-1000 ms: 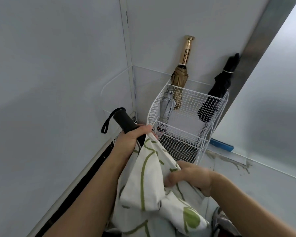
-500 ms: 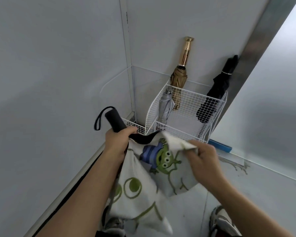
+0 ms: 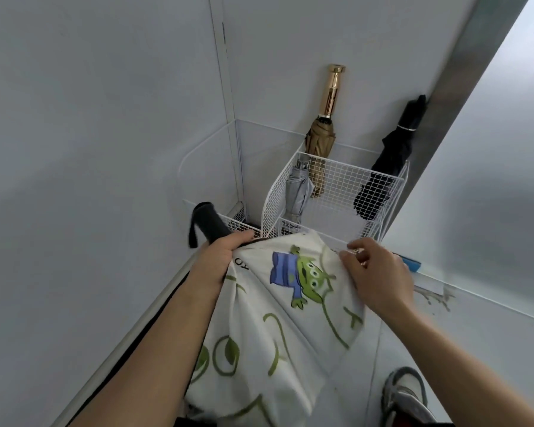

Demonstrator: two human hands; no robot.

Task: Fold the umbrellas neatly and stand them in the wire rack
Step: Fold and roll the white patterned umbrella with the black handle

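While three folded umbrellas stand in the wire rack (image 3: 336,180), I judge the task well over half done. A gold-handled umbrella (image 3: 321,140) and a grey umbrella (image 3: 296,192) share the rack's back left corner. A black umbrella (image 3: 386,167) leans at its right side, against the metal strip on the wall.

The white umbrella (image 3: 275,334), printed with green cartoon figures, is out of the rack, held just in front of it with its cloth loose and unwrapped. My left hand (image 3: 225,257) grips it where the cloth meets the black handle (image 3: 210,223), fingers curled round the shaft. My right hand (image 3: 379,272) is at the cloth's upper edge with its thumb on the fabric. I cannot tell whether it pinches the cloth or only touches it.

What remains, as I see it, is gathering the folds, wrapping them tight round the shaft, and standing this last umbrella in the rack's open middle.
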